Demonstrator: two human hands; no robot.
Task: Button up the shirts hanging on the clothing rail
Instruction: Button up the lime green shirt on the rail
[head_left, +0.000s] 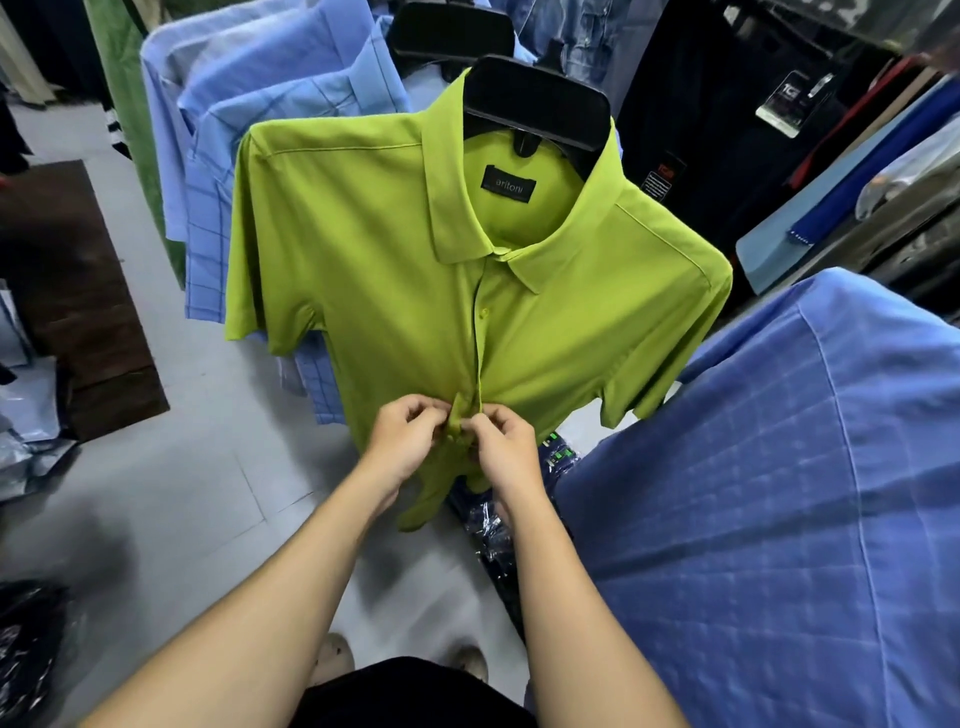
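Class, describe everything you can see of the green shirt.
The green shirt is lime, short-sleeved, of smooth-looking fabric, with a collar and a dark neck label. It hangs on a black hanger, front toward the camera. One button shows below the collar; lower down the left hand and right hand pinch its front edges together.

Lime-green shirt (395, 270), black hanger (535, 104), blue checked shirts (753, 493), grey floor (197, 467)

My bare left forearm (291, 561) and right forearm (556, 566) reach forward from the bottom of the view, converging until the hands almost meet. The left hand (408, 441) pinches a fold of the green shirt (363, 260) with curled fingers; the right hand (506, 449) pinches just beside it, knuckles toward me
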